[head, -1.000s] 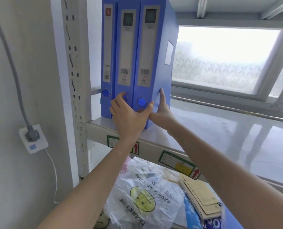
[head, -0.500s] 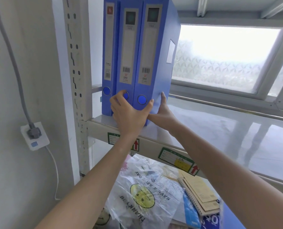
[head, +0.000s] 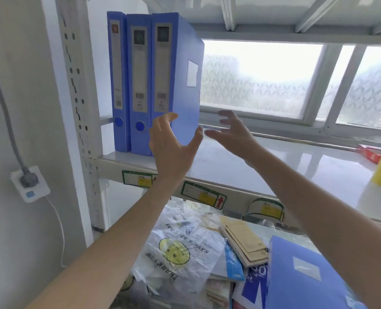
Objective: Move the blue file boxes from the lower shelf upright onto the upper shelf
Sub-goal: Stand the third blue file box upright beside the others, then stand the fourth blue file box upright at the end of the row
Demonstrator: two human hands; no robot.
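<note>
Three blue file boxes [head: 138, 85] stand upright on the upper shelf [head: 274, 166], and one more blue file box [head: 307, 275] lies on the lower shelf. Down there too: one smiley-face plastic bag [head: 180, 253], one spiral notebook [head: 243, 244]. Two hands [head: 174, 143] are raised, both spread wide.

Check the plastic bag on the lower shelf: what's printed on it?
A yellow smiley face with black lettering, on the clear plastic bag; head view.

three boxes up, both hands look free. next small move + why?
Probably lower the right hand toward the blue file box lying flat on the lower shelf. Three file boxes stand upright on the upper shelf, and both hands are open and apart from them, the left hand in front of the rightmost one. The flat box seems closest to the right arm.
</note>
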